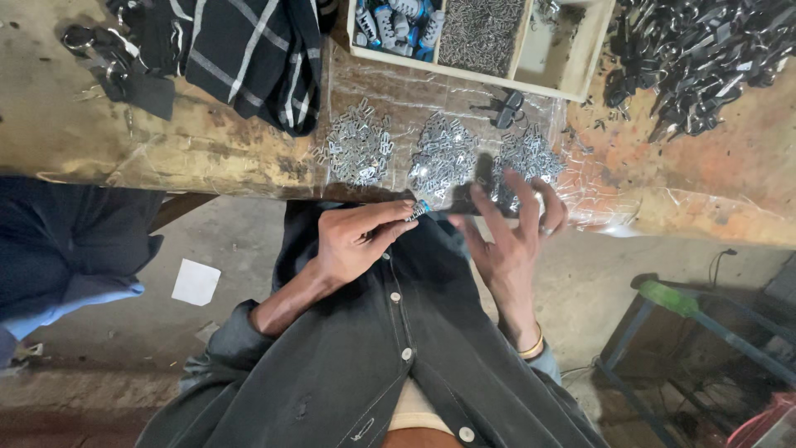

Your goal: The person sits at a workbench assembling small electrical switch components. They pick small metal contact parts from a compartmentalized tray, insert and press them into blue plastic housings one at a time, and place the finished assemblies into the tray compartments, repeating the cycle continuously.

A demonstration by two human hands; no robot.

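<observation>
My left hand [358,239] pinches a small metal part with a blue piece [420,209] at the fingertips, just below the table edge. My right hand [512,236] is beside it with fingers spread, holding a dark flat piece [466,202] against the table edge; a ring sits on one finger and a bangle on the wrist. Three heaps of small silvery metal parts lie on the plastic-covered table just beyond the hands: the left heap [359,149], the middle heap [444,158] and the right heap [528,158].
A wooden tray [580,66] with compartments of blue-and-silver parts [396,23] and small metal pieces [478,33] stands at the back. A dark pile of metal tools [705,58] lies back right. Checked dark cloth [257,54] lies back left. A metal stand [688,323] is on the floor, right.
</observation>
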